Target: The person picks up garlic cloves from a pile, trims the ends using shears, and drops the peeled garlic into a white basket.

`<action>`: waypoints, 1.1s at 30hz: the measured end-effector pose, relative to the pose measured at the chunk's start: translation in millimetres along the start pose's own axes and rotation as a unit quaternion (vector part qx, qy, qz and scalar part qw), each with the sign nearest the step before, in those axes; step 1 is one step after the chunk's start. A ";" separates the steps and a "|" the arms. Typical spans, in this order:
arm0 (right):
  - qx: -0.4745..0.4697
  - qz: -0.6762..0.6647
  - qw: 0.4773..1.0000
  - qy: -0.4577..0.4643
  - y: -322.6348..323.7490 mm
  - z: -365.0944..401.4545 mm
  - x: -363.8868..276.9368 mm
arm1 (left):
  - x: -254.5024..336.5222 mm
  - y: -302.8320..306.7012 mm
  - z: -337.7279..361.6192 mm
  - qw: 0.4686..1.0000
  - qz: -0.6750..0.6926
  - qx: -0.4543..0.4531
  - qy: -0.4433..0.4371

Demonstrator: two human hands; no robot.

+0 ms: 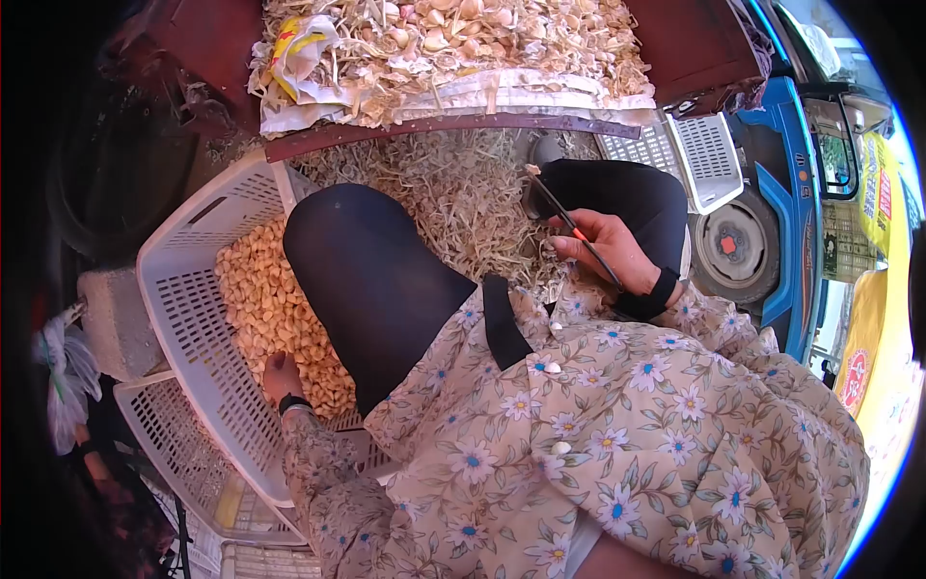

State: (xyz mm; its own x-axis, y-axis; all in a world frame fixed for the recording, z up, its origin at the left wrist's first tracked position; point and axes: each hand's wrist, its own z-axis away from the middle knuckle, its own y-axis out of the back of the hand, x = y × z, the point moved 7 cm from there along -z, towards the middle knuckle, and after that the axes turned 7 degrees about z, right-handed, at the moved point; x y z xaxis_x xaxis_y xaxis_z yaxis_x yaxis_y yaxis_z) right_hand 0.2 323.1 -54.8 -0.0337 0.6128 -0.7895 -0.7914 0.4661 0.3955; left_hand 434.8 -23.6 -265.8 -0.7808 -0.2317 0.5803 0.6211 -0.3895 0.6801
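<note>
My right hand [617, 253] is closed around a thin black stick-like tool [559, 206] with an orange-red band, above my right knee. A small pale bit shows at the tool's upper tip. At the left, my left hand [282, 378] is low over the peeled garlic cloves [265, 289], its fingers drawn together; what they hold, if anything, I cannot tell. These cloves lie in a white slotted plastic basket [183, 280] beside my left leg. In front of me, a heap of unpeeled garlic [463, 29] and dry skins lies on a dark red tray-like surface [463, 123].
Garlic skins [434, 203] litter the ground between my legs. Another white basket [709, 159] stands beyond my right knee, near a blue vehicle [786, 193]. More crates [174, 434] and a concrete block [116, 323] are at the left. A plastic bag [68, 376] hangs there.
</note>
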 end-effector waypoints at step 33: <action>-0.021 0.044 0.996 -0.073 -16.0 -0.4 -6.6 | 80.2 -100.6 -43.1 0.971 -0.217 -0.043 -0.086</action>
State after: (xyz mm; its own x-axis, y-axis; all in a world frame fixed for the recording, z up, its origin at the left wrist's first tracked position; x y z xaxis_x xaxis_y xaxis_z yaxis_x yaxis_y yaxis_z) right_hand 12.9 311.4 -56.1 -0.0170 0.7381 -0.6745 -0.8137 0.3818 0.4383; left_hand 306.7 -41.4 -307.0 -0.9401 0.1214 0.3186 0.2220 -0.4913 0.8422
